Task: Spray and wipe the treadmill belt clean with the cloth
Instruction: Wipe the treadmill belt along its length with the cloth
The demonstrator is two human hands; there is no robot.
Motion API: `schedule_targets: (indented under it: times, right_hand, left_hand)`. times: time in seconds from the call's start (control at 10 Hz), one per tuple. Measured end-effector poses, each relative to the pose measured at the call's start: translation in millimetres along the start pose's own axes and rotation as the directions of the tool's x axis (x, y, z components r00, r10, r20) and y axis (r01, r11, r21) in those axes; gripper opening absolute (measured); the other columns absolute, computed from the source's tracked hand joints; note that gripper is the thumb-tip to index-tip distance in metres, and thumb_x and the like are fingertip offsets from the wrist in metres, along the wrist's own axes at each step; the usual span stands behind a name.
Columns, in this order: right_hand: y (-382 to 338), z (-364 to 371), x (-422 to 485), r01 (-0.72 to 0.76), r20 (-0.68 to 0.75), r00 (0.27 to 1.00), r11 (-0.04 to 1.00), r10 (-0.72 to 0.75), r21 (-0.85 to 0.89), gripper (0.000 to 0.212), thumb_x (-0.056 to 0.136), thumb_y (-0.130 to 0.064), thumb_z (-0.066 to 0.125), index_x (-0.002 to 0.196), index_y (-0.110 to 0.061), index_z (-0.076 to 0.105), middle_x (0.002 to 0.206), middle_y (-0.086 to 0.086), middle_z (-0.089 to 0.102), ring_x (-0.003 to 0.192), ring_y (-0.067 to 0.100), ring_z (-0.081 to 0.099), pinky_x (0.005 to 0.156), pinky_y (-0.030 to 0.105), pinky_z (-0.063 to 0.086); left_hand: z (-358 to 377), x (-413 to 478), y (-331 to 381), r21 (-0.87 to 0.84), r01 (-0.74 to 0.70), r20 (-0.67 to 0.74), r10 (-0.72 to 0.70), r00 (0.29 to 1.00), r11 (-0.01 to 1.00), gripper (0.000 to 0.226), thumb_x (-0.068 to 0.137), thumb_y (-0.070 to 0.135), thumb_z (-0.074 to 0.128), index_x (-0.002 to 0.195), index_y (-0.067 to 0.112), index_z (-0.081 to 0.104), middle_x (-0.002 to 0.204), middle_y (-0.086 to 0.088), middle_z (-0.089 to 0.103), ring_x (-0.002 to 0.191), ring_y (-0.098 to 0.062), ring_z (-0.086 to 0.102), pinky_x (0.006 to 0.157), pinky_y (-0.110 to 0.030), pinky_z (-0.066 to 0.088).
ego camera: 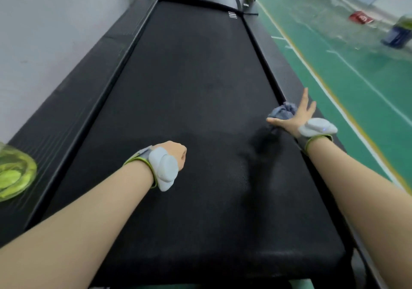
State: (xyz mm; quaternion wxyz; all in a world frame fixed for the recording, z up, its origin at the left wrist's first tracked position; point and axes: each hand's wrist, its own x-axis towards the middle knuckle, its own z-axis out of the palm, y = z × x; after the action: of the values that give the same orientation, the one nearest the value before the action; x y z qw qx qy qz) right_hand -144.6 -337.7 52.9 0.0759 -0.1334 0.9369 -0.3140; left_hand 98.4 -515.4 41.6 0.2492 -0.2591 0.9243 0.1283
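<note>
Black treadmill belt (189, 88) is shown stretching ahead. A crumpled grey cloth (282, 113) is seen at its right edge, beneath the right hand (298, 116), whose fingers are spread straight. Soft and light, it can likely be bunched anywhere. The left hand (176, 155) is curled into a fist, nothing visibly held. Open belt is left ahead, bounded by side rails (93, 83).

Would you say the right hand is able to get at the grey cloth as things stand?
Most likely yes: the right hand is open, fingers spread, right against the cloth at the right edge of the belt, and nothing lies between them.
</note>
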Motion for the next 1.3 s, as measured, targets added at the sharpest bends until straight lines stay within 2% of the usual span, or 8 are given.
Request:
schedule_targets:
  times: [0.1,0.2,0.3,0.5,0.7,0.8,1.0,1.3]
  right_hand:
    - [6.1,15.1,-18.0,0.092,-0.019,0.996,0.993,-0.091,0.08,0.1,0.084,-0.028,0.069,0.151,-0.021,-0.005,0.158,0.012,0.0,0.146,0.03,0.005,0.116,0.049,0.017]
    - [25.2,58.5,-68.8,0.091,0.036,0.996,0.982,-0.086,-0.165,0.074,0.094,-0.025,0.052,0.151,-0.014,0.007,0.158,0.006,0.01,0.147,0.023,0.006,0.117,0.05,0.011]
    - [43.5,94.0,-121.0,0.222,0.141,0.974,0.877,-0.177,-0.427,0.06,0.099,-0.035,0.036,0.151,-0.018,0.011,0.159,0.003,0.007,0.147,0.019,0.0,0.118,0.043,0.0]
    - [52.8,105.8,-134.1,0.237,0.176,0.97,0.827,-0.169,-0.51,0.056,0.101,-0.041,0.021,0.151,-0.02,0.006,0.159,0.003,0.007,0.147,0.019,-0.001,0.119,0.04,-0.001]
    - [53.0,108.9,-138.5,0.255,0.19,0.965,0.811,-0.18,-0.526,0.057,0.1,-0.042,0.009,0.151,-0.018,0.002,0.159,0.004,0.005,0.147,0.021,-0.002,0.119,0.041,-0.002]
    - [54.6,108.7,-139.1,0.261,0.203,0.963,0.809,-0.179,-0.526,0.057,0.102,-0.04,0.017,0.151,-0.018,0.001,0.159,0.003,0.003,0.147,0.02,-0.004,0.12,0.041,-0.003]
    - [57.2,108.0,-145.8,0.256,0.188,0.965,0.807,-0.182,-0.532,0.057,0.102,-0.041,0.017,0.151,-0.019,0.0,0.159,0.003,0.003,0.147,0.019,-0.004,0.119,0.041,-0.004]
    - [64.2,103.9,-162.6,0.25,0.189,0.967,0.804,-0.173,-0.54,0.057,0.101,-0.04,0.016,0.151,-0.02,-0.001,0.159,0.003,0.002,0.147,0.019,-0.006,0.12,0.04,-0.004]
  left_hand:
    - [7.9,8.0,0.8,-0.013,-0.018,-0.077,0.017,0.997,1.0,0.033,0.096,0.018,0.042,0.128,0.019,0.046,0.129,-0.004,0.046,0.122,-0.022,0.045,0.092,-0.032,0.045]
    - [24.3,9.5,-6.2,-0.048,-0.021,-0.161,0.013,0.987,0.999,0.046,0.097,0.024,0.042,0.141,0.02,0.033,0.145,-0.002,0.032,0.136,-0.02,0.029,0.105,-0.036,0.037]
    - [43.7,5.5,-12.6,-0.045,-0.001,-0.199,-0.008,0.98,0.999,0.055,0.1,0.036,0.034,0.15,0.02,0.016,0.158,0.0,0.008,0.148,-0.019,0.005,0.119,-0.038,0.013]
    - [79.5,3.6,-23.7,0.027,0.036,-0.21,-0.03,0.977,0.999,0.063,0.1,0.047,0.017,0.151,0.022,-0.009,0.158,0.005,-0.015,0.147,-0.015,-0.013,0.12,-0.041,-0.002]
    - [101.5,0.1,-24.3,0.052,0.055,-0.389,-0.03,0.921,0.997,0.068,0.092,0.055,-0.005,0.151,0.022,-0.009,0.159,0.006,-0.012,0.147,-0.012,-0.012,0.119,-0.039,-0.004]
    - [108.7,0.4,-25.3,0.069,0.049,-0.425,-0.015,0.905,0.996,0.092,0.066,0.051,-0.028,0.151,0.022,-0.008,0.159,0.006,-0.01,0.147,-0.012,-0.009,0.119,-0.038,-0.003]
    - [117.0,-3.1,-26.1,0.02,0.0,-0.482,0.01,0.876,1.0,0.089,0.073,0.052,-0.017,0.151,0.018,0.008,0.159,0.002,0.006,0.148,-0.016,0.003,0.119,-0.041,0.002]
    - [128.7,-18.1,-23.6,0.05,0.011,-0.508,0.016,0.861,0.999,0.084,0.078,0.05,-0.013,0.151,0.017,0.014,0.159,0.0,0.011,0.148,-0.018,0.008,0.119,-0.042,0.004]
